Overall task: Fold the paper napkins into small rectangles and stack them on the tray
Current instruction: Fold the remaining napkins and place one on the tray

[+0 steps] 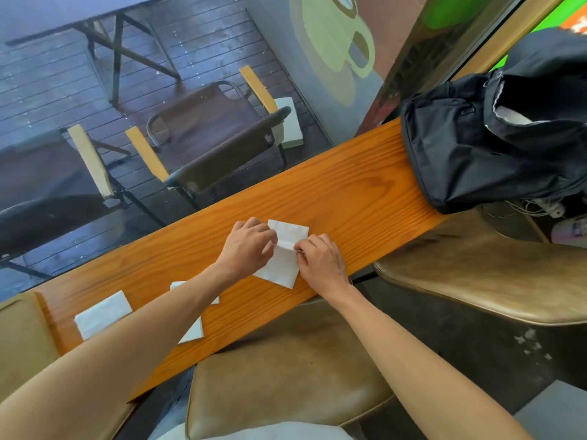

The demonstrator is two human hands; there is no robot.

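Observation:
A white paper napkin (283,253) lies on the orange wooden counter (343,192), partly folded with a raised crease across its middle. My left hand (246,246) pinches the crease at its left end. My right hand (320,260) pinches it at the right end. A folded white napkin (103,314) rests further left on the counter. Another white napkin (193,331) lies mostly hidden under my left forearm. No tray is in view.
A black backpack (495,138) sits on the counter's right end. Brown leather stool seats (286,389) stand below the near edge, one more (495,271) to the right. A window runs along the far edge, with chairs outside.

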